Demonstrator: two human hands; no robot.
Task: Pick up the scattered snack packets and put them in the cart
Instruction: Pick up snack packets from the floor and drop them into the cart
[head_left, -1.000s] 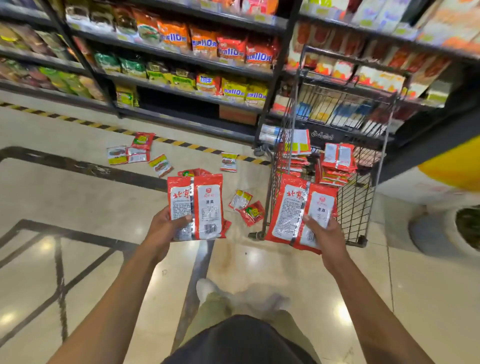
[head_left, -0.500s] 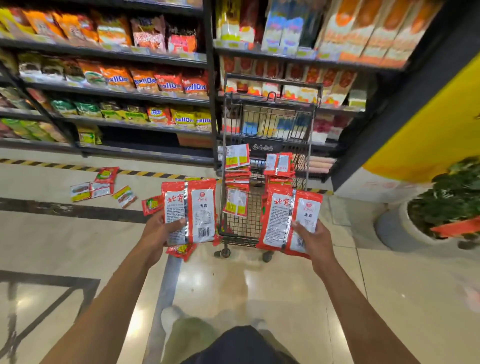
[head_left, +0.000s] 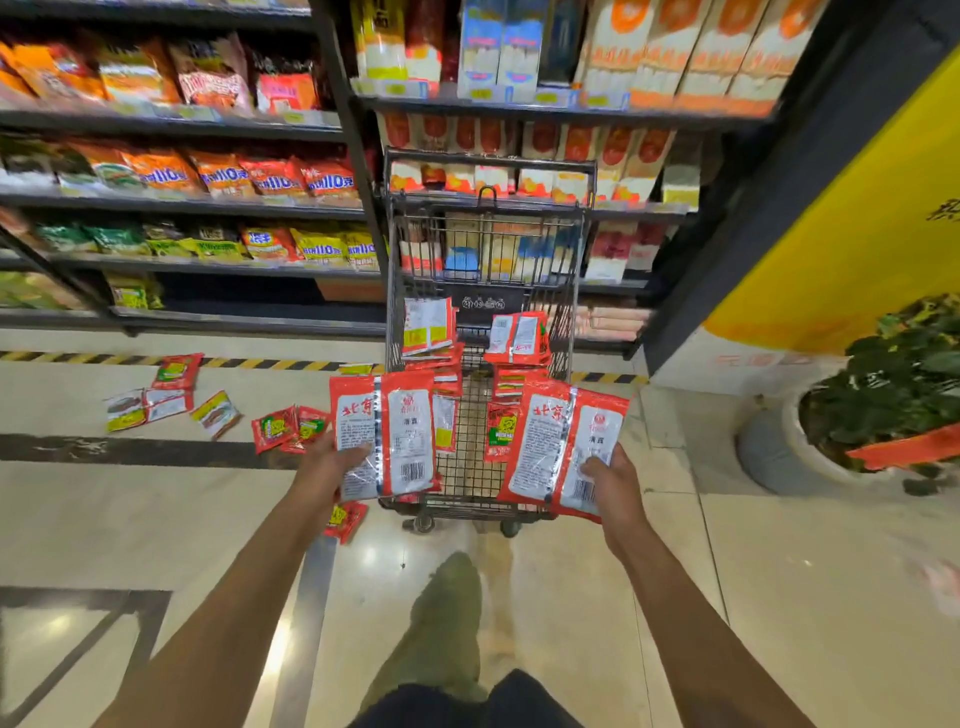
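You are standing in a shop aisle on a glossy cream tiled floor (head_left: 779, 597), facing dark metal shelves (head_left: 182, 202) packed with bright snack bags, with a potted green plant (head_left: 893, 384) off to your right. Straight ahead sits the grey wire shopping cart (head_left: 485, 291), its near end toward you and already holding stacks of red and white packets.

In this one head view, your left hand (head_left: 324, 465) is closed on a flat red plastic snack packet with a white printed back panel and barcode (head_left: 387, 434), thumb across the face, fingers behind. Your right hand (head_left: 615, 483) pinches a matching red and white packet (head_left: 563, 447) by its lower corner, tilted slightly to the right. Both are raised at the cart's near end, level with its rim, which looks like the posture for dropping them into the basket.

The packets are thin, shiny and floppy, with a silver seam down the middle; several may be stacked in each hand, but I cannot count them.

More still lie scattered: a cluster of small red and green packets (head_left: 288, 428) on the floor to your left, another group of loose packets (head_left: 166, 400) farther left by the striped line, and one red packet (head_left: 345, 519) just under your left wrist.
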